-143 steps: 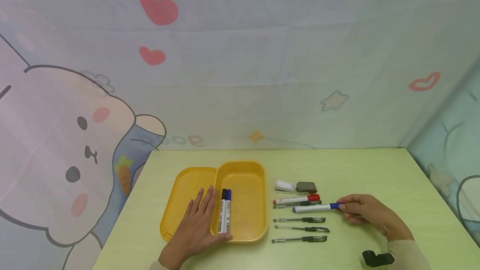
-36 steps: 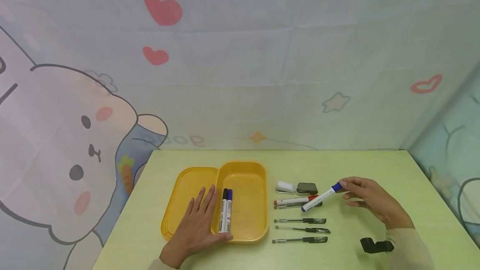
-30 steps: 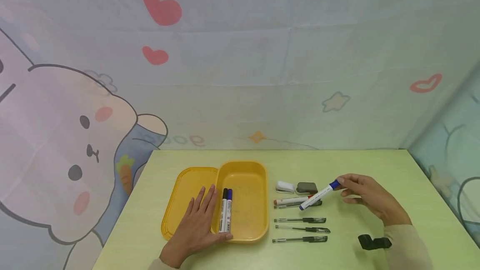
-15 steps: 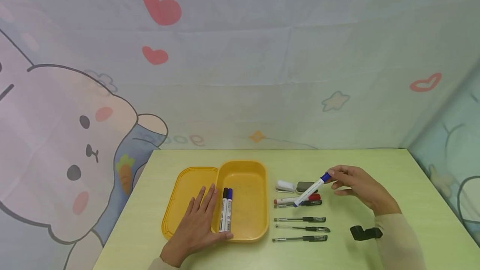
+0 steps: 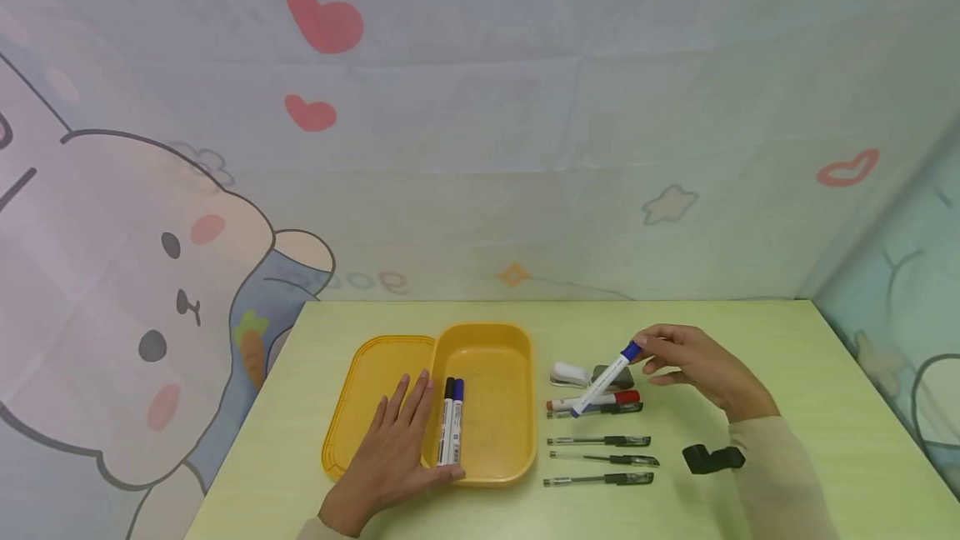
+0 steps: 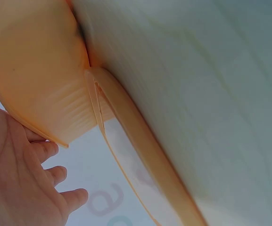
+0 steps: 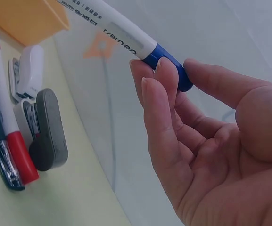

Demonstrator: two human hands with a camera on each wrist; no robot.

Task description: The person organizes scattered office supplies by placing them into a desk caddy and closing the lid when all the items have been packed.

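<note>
My right hand (image 5: pixel 697 367) pinches a white marker (image 5: pixel 606 380) by its blue cap, tilted above the table. In the right wrist view, thumb and fingertips close round the cap of this whiteboard marker (image 7: pixel 121 28). My left hand (image 5: pixel 393 452) rests with straight, spread fingers at the left side of a yellow plastic box (image 5: pixel 533 415), its thumb at the near rim. Inside the box lie a black-capped marker (image 5: pixel 446 433) and a blue-purple-capped marker (image 5: pixel 457 433), side by side. The left wrist view shows fingers along the outside of the box wall (image 6: pixel 37 94).
A yellow lid (image 5: pixel 356 390) lies left of the box. Right of it are a white stapler (image 5: pixel 568 372), a grey stapler (image 5: pixel 615 375), a red marker (image 5: pixel 588 401) and several black gel pens (image 5: pixel 600 441). A patterned curtain (image 5: pixel 480 148) hangs behind the table.
My right hand has lifted the blue-capped marker off the table and carried it left, its tip slanting down. The left hand has stayed at the box.
</note>
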